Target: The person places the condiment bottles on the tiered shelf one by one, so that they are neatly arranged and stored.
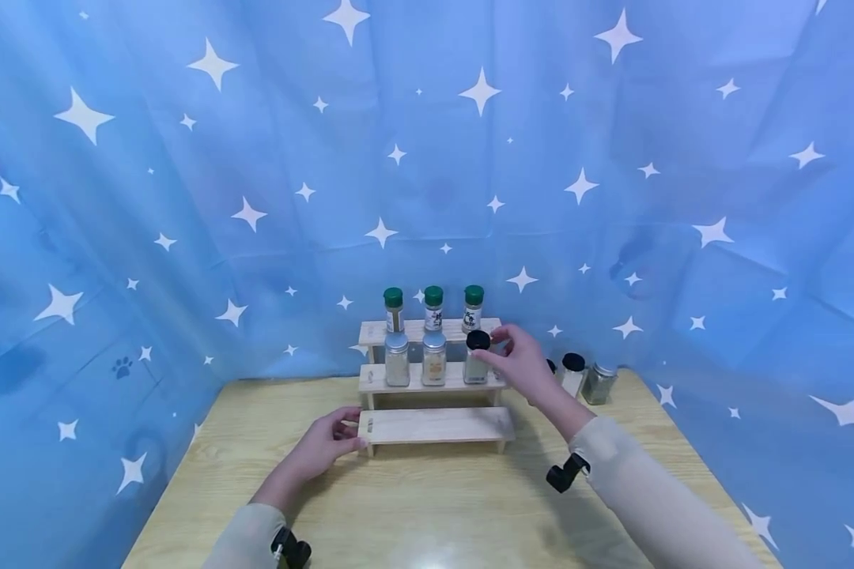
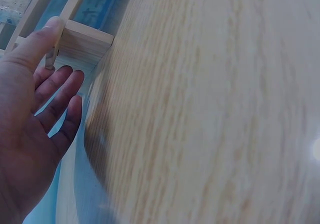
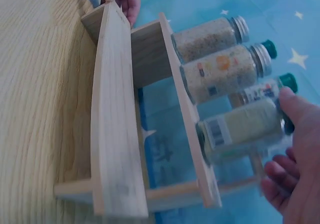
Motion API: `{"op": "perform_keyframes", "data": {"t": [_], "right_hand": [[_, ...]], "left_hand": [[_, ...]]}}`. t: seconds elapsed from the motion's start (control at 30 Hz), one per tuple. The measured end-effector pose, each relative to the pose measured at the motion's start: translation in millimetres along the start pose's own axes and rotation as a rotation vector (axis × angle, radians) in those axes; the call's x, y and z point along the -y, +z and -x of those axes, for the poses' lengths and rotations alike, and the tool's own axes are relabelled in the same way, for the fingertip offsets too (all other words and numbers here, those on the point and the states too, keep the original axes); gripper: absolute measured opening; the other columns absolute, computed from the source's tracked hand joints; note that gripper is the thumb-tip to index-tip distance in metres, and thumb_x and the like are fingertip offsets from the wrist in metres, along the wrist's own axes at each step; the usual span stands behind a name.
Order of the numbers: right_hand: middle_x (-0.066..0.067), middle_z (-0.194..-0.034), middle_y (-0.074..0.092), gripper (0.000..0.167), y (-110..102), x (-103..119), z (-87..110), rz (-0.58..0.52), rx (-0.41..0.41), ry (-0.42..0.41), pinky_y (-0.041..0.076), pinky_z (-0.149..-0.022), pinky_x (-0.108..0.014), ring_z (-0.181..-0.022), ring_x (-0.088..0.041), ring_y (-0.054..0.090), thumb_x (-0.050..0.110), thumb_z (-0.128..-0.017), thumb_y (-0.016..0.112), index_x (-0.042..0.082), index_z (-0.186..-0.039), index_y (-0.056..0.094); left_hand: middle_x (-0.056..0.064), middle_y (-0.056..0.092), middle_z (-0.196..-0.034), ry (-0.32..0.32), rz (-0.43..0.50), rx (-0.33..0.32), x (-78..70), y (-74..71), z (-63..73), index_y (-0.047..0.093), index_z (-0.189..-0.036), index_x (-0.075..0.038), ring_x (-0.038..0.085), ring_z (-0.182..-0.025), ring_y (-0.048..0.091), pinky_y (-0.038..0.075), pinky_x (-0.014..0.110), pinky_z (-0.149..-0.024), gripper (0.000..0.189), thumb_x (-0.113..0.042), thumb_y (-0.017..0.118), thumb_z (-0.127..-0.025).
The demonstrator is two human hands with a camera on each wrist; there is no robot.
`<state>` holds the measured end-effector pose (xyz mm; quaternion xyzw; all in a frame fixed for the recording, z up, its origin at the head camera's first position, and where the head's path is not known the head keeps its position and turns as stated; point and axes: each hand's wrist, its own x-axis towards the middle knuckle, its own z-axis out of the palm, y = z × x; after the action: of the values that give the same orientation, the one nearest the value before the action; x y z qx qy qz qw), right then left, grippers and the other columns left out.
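A three-step wooden rack [image 1: 437, 425] stands on the table. At the left end of its lowest step is my left hand [image 1: 330, 436]; in the left wrist view the thumb [image 2: 52, 23] lies over the board's edge, the index finger against its underside. My right hand [image 1: 523, 363] pinches the black lid of a glass spice jar [image 1: 475, 370] at the right end of the middle step. Pale contents and a barcode label show on this jar [image 3: 245, 126] in the right wrist view. Two silver-lidded jars, one speckled [image 1: 397, 363] and one with an orange label [image 1: 433, 365], stand left of it.
Three green-capped spice bottles [image 1: 433, 310] line the top step. On the table right of the rack stand a black-lidded jar [image 1: 572, 374] and a silver-lidded jar [image 1: 601, 384], with another black lid [image 1: 551, 367] partly behind my right hand. A blue starred curtain [image 1: 427, 197] hangs behind.
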<state>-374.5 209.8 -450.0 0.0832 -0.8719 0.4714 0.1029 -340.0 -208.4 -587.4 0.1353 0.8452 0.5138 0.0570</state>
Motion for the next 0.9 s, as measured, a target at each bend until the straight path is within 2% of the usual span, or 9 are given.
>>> {"op": "perform_keyframes", "data": {"t": [0.1,0.27,0.53,0.63,0.77,0.83,0.9], "right_hand": [[-0.012,-0.118,0.070,0.057,-13.7,-10.5,3.6,0.015,-0.012,-0.006,0.059,-0.070,-0.037,-0.094,-0.028,0.065,0.051,-0.098,0.084,0.008,-0.132,0.067],[-0.014,-0.115,0.070,0.061,-44.2,-32.8,7.2,0.077,-0.061,0.029,0.059,-0.073,-0.035,-0.096,-0.028,0.065,0.061,-0.101,0.075,0.008,-0.129,0.069],[-0.018,-0.107,0.070,0.051,-90.9,-65.8,10.5,0.150,-0.175,0.012,0.054,-0.063,-0.030,-0.087,-0.023,0.063,0.053,-0.110,0.066,0.004,-0.122,0.070],[-0.019,-0.108,0.071,0.049,-99.4,-75.0,13.1,0.187,-0.157,0.006,0.053,-0.061,-0.032,-0.085,-0.022,0.063,0.050,-0.111,0.065,0.003,-0.123,0.069],[-0.022,-0.110,0.068,0.048,-99.3,-87.1,14.9,0.227,-0.075,-0.003,0.054,-0.057,-0.036,-0.079,-0.026,0.063,0.042,-0.112,0.066,-0.002,-0.131,0.065],[-0.026,-0.117,0.068,0.051,-95.6,-92.3,14.1,0.254,-0.037,-0.018,0.056,-0.062,-0.040,-0.083,-0.031,0.065,0.039,-0.113,0.067,-0.005,-0.138,0.062],[-0.032,-0.128,0.065,0.056,-90.4,-96.6,11.9,0.276,-0.002,-0.034,0.060,-0.071,-0.048,-0.093,-0.039,0.068,0.037,-0.113,0.067,-0.009,-0.144,0.058]], "left_hand": [[0.009,0.068,-0.142,0.010,-0.005,0.000,-0.1,-1.0,-1.5,0.059,-0.156,-0.005,0.025,-0.116,0.070,0.060,0.046,-0.097,0.069,-0.029,0.089,-0.097],[0.009,0.068,-0.142,0.004,-0.029,0.005,-2.3,-2.5,-3.6,0.059,-0.156,-0.006,0.026,-0.117,0.070,0.060,0.049,-0.100,0.069,-0.030,0.088,-0.098],[0.006,0.067,-0.144,-0.004,-0.044,0.005,-1.9,-5.1,-5.6,0.059,-0.157,-0.012,0.024,-0.120,0.069,0.060,0.046,-0.100,0.069,-0.034,0.087,-0.098],[0.007,0.067,-0.145,-0.001,-0.038,0.004,-2.3,-5.6,-3.9,0.058,-0.157,-0.011,0.025,-0.120,0.069,0.060,0.047,-0.100,0.069,-0.033,0.087,-0.099],[0.008,0.066,-0.145,0.000,-0.036,0.012,-2.5,-5.1,-2.4,0.057,-0.158,-0.009,0.026,-0.120,0.069,0.059,0.047,-0.101,0.069,-0.030,0.087,-0.099],[0.008,0.066,-0.144,-0.002,-0.037,0.014,-2.7,-4.2,-2.5,0.057,-0.159,-0.010,0.025,-0.119,0.069,0.059,0.047,-0.101,0.069,-0.030,0.086,-0.100],[0.007,0.066,-0.144,-0.003,-0.038,0.014,-3.1,-3.3,-2.8,0.057,-0.159,-0.012,0.025,-0.119,0.069,0.059,0.046,-0.101,0.068,-0.030,0.086,-0.100]]}}
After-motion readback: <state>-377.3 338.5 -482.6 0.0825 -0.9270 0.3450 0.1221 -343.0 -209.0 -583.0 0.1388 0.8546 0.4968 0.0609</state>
